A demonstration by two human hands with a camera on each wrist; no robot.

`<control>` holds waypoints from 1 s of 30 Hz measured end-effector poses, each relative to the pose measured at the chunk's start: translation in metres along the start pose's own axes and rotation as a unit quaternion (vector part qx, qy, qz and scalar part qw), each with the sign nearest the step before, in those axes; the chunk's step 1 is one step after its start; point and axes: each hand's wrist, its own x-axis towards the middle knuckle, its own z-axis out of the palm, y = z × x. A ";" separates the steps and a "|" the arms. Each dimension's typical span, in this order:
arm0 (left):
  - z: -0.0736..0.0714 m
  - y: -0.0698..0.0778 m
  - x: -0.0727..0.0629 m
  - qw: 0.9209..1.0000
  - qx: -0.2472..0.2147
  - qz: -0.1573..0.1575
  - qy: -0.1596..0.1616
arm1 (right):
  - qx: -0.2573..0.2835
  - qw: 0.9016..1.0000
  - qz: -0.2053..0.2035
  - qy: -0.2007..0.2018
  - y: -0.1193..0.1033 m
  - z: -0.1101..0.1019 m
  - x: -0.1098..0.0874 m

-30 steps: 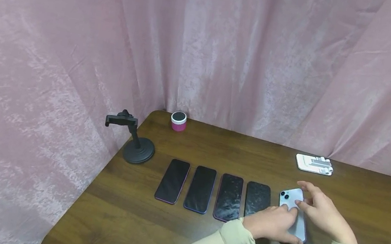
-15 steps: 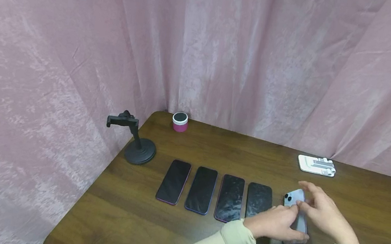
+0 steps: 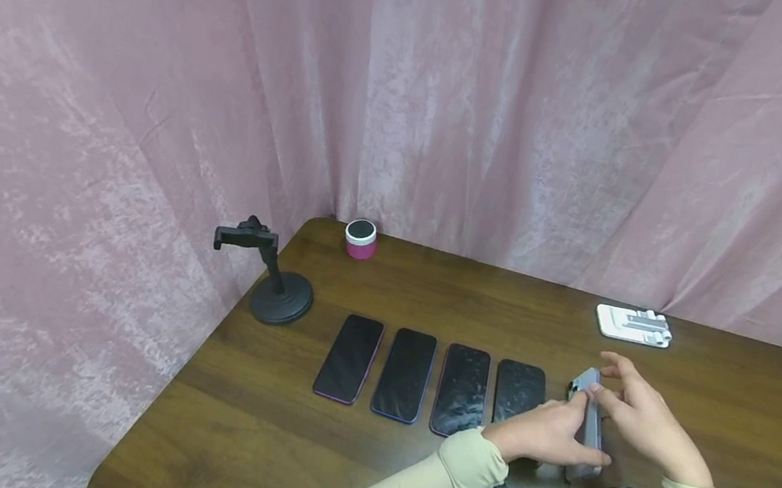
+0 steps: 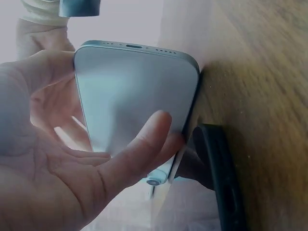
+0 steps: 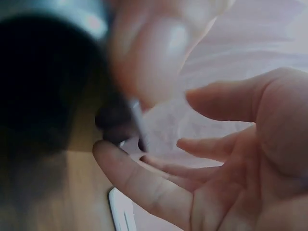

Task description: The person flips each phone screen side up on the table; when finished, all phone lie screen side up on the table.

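A light-blue smartphone point(image 3: 593, 433) is tilted up on its long edge at the right of the table, its camera side turned to the left. My left hand point(image 3: 545, 434) holds it, thumb at one edge and fingers across the back, as the left wrist view shows on the phone's pale back point(image 4: 130, 82). Beside the phone's far end is my right hand point(image 3: 652, 426), its fingers spread and loosely bent. In the right wrist view, that right hand point(image 5: 231, 163) shows no clear grip, and the phone's dark side is blurred.
Several dark phones point(image 3: 404, 375) lie screen up in a row to the left. A black phone stand point(image 3: 280, 299) is at the table's left edge. A pink-and-white jar point(image 3: 360, 246) and a white folded stand point(image 3: 632, 326) sit at the back, before a pink curtain point(image 3: 450, 101).
The light-blue phone has gone from nearly flat to tilted on its long edge, turned by the left hand. The right hand stays close to its far end. The other phones have not moved.
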 end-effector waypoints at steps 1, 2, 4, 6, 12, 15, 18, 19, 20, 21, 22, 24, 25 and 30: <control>-0.001 0.000 0.000 1.000 -0.006 0.003 0.000 | 0.013 1.000 0.008 -0.004 0.001 0.000 0.000; -0.001 0.000 0.000 1.000 -0.011 0.005 0.000 | 0.025 1.000 0.014 -0.008 0.002 0.000 0.001; -0.002 -0.001 -0.001 1.000 -0.015 0.006 0.000 | 0.043 0.999 0.022 -0.013 0.005 0.000 0.000; -0.002 -0.002 -0.001 1.000 -0.022 0.002 -0.004 | 0.043 0.999 0.023 -0.020 0.009 0.000 0.000; -0.004 -0.003 -0.001 0.999 -0.033 -0.013 -0.015 | 0.021 0.998 -0.021 -0.055 0.025 -0.003 0.002; -0.005 -0.003 -0.001 0.999 -0.029 -0.013 -0.012 | 0.021 0.997 -0.047 -0.056 0.032 -0.004 0.003; -0.007 -0.003 -0.002 0.999 -0.030 -0.014 -0.012 | 0.033 0.996 -0.068 -0.048 0.040 -0.005 0.004; -0.008 -0.004 -0.002 0.999 -0.032 -0.013 -0.013 | 0.044 0.995 -0.074 -0.051 0.043 -0.005 0.004; -0.009 -0.004 -0.002 0.999 -0.035 -0.010 -0.014 | 0.060 0.993 -0.082 -0.056 0.046 -0.006 0.004; -0.009 -0.004 -0.002 0.999 -0.035 -0.008 -0.015 | 0.073 0.991 -0.088 -0.062 0.049 -0.005 0.004; -0.010 -0.005 -0.002 0.999 -0.032 -0.005 -0.013 | 0.087 0.989 -0.095 -0.069 0.051 -0.005 0.005; -0.010 -0.006 -0.002 0.999 -0.031 -0.001 -0.011 | 0.111 0.985 -0.103 -0.081 0.055 -0.003 0.005; -0.010 -0.006 -0.002 0.999 -0.032 -0.001 -0.010 | 0.119 0.984 -0.104 -0.086 0.057 -0.003 0.006; -0.010 -0.006 0.000 1.000 -0.021 0.001 -0.003 | 0.120 0.985 -0.078 -0.092 0.058 -0.001 0.008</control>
